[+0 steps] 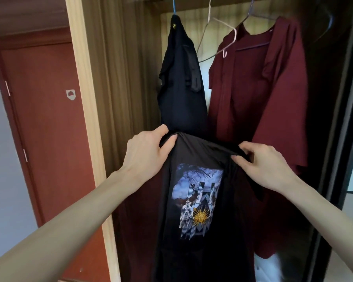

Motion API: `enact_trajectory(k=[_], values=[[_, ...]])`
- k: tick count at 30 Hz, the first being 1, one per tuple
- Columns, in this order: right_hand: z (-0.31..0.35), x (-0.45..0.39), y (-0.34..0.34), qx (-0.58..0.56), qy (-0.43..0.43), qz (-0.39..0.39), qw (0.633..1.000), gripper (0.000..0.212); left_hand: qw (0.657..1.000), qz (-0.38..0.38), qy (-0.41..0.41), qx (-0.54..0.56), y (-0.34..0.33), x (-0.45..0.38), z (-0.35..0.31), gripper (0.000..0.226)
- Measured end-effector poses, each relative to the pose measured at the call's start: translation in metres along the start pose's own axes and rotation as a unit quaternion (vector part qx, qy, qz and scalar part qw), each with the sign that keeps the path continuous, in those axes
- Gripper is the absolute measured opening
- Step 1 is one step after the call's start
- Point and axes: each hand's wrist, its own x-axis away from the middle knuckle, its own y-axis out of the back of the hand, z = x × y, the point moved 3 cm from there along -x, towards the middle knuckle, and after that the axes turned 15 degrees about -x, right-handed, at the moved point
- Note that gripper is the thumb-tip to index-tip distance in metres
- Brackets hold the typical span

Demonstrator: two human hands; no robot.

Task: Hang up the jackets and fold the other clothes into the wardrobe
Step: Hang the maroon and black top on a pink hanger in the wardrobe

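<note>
A black T-shirt with a rectangular blue-grey graphic print of statues and a gold sun face [198, 200] hangs in the lower centre of the frame, held up by its top edge in front of the open wardrobe. The left hand [147, 153] grips the upper left corner of the shirt, fingers curled over the bunched fabric and thumb pressed against it. The right hand [267, 165] pinches the upper right edge, fingertips folded round a ridge of cloth. Between the two hands the top edge sags a little, and the rest of the shirt drops straight down to the bottom of the frame.

Just behind it, at upper centre, a dark navy garment [181, 84] hangs from a blue hanger [174, 7], its hem close to the left hand. To the right, a maroon short-sleeved shirt [261, 92] hangs on a thin wire hanger [253, 15], and an empty pale pink hanger [230, 31] dangles between the two garments. The brown wood-grain wardrobe interior wall [118, 78] stands at centre left, edged by a light wooden frame post [84, 98]. At far left is a reddish-brown door [45, 119] bearing a small white shield-shaped sticker [70, 95].
</note>
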Motion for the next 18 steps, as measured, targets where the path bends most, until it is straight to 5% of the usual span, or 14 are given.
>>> enact_trajectory(k=[10,14,18], values=[[0.012,-0.053,0.023,-0.049,-0.005,0.016,0.999,0.008,0.998,-0.044,-0.053,0.008,-0.016,-0.083,-0.012,0.032],[0.026,-0.079,0.039,-0.077,0.022,0.018,0.997,0.021,0.996,-0.065,-0.068,0.002,-0.018,-0.115,-0.018,0.031],[0.062,-0.121,0.076,-0.170,0.112,-0.106,0.973,0.013,0.994,-0.042,-0.102,-0.020,-0.019,-0.140,-0.024,0.030]])
